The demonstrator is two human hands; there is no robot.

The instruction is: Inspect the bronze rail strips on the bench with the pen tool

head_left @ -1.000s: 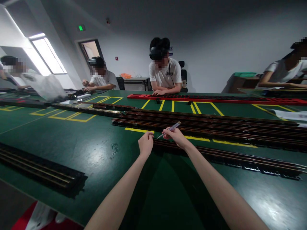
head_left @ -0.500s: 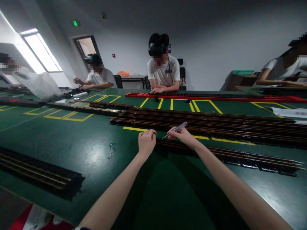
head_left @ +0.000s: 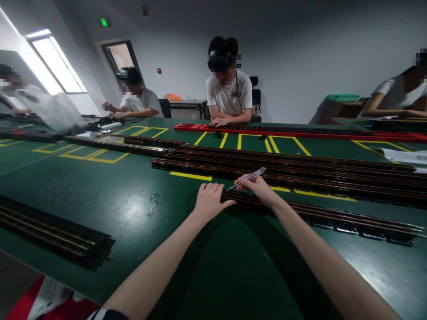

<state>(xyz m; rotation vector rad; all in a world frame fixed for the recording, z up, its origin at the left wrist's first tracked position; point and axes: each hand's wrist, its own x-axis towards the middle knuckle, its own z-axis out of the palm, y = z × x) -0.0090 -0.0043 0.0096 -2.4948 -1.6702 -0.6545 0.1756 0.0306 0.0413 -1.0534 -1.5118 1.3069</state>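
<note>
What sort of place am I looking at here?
Likely an assembly workshop: a wide green worktable marked with yellow tape boxes, long dark rails laid in rows, and people seated along it at work. The right hand holds a screwdriver.

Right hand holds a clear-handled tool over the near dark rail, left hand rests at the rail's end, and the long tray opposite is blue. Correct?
The long tray is red, not blue; the head view shows it. The right hand holds the clear-handled tool over the near dark rail, left hand at its end.
</note>
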